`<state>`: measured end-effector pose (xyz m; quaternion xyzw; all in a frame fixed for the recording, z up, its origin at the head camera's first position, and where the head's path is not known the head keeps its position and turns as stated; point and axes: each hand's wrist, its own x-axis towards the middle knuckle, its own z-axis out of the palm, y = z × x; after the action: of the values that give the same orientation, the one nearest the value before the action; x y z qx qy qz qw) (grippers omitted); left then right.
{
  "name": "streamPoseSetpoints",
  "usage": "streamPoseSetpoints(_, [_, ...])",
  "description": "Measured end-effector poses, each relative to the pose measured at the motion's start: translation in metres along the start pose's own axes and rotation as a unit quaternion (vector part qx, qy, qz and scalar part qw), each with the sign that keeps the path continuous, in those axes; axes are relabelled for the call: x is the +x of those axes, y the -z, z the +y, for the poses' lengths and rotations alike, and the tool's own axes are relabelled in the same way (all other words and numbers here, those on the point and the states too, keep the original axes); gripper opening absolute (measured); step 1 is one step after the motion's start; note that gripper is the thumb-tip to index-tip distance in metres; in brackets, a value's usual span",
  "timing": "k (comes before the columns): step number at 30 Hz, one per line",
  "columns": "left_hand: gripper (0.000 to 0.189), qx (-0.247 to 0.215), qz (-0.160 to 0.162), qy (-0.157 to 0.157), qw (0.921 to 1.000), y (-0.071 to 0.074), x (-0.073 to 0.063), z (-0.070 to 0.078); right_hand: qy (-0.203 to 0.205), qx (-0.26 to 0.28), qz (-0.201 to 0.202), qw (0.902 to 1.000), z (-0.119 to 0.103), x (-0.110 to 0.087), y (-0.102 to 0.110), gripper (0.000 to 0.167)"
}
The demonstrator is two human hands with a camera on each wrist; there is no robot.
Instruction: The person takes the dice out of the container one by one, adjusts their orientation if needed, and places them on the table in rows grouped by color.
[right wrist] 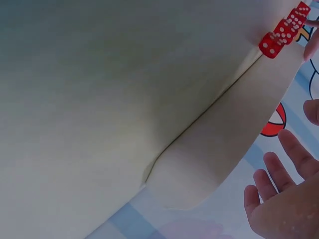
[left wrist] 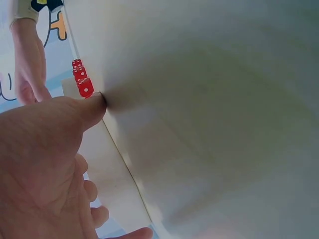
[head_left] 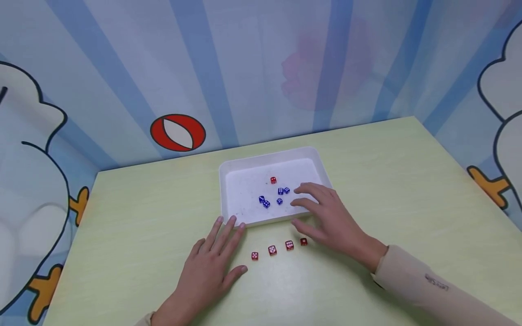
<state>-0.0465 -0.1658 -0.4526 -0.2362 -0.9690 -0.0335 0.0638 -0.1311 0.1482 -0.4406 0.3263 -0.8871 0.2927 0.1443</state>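
Observation:
A white tray (head_left: 244, 179) holds one red die (head_left: 273, 180) and several blue dice (head_left: 266, 204). On the table in front of it, several red dice (head_left: 272, 250) form a row, also visible in the left wrist view as red dice (left wrist: 85, 87) and in the right wrist view. My left hand (head_left: 205, 271) lies with fingers extended, fingertips at the tray's front left rim. Over the front right part of the tray hovers my right hand (head_left: 332, 217), fingers loosely bent and spread, holding nothing. The blue dice are hidden in both wrist views.
The pale green table (head_left: 134, 213) ends at a blue striped wall (head_left: 261, 81) behind the tray. Cartoon figures and a red and white ball (head_left: 178, 132) are printed on the walls around it.

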Motion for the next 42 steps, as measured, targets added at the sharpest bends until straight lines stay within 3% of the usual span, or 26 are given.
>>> streamPoseSetpoints(5, [0.086, 0.001, -0.012, 0.005, 0.9999, -0.001, 0.000, -0.001, -0.010, 0.000, 0.002, 0.9999, 0.001, 0.016, -0.006, 0.035])
streamPoseSetpoints(12, [0.087, 0.003, -0.012, 0.004, 0.9999, -0.002, 0.001, -0.001, -0.105, 0.054, -0.024, 0.9927, 0.004, 0.036, -0.011, 0.037])
streamPoseSetpoints(15, [0.087, 0.004, -0.007, 0.000, 1.0000, -0.002, 0.001, 0.000, -0.125, 0.056, -0.024, 0.9903, 0.006, 0.045, -0.013, 0.038])
streamPoseSetpoints(23, [0.086, 0.009, -0.016, 0.005, 0.9998, -0.001, 0.000, 0.000, -0.120, 0.000, -0.046, 0.9917, 0.007, 0.065, -0.026, 0.032])
streamPoseSetpoints(29, [0.086, 0.014, -0.016, 0.004, 0.9998, -0.001, 0.001, 0.000, -0.092, -0.067, -0.050, 0.9923, 0.012, 0.078, -0.034, 0.027])
streamPoseSetpoints(36, [0.087, 0.013, -0.021, 0.005, 0.9997, 0.000, 0.001, 0.002, -0.084, -0.137, -0.070, 0.9845, 0.015, 0.087, -0.040, 0.028])
streamPoseSetpoints(42, [0.087, 0.010, -0.024, 0.008, 0.9996, 0.002, 0.002, 0.002, -0.082, -0.160, -0.093, 0.9793, 0.017, 0.093, -0.044, 0.027])
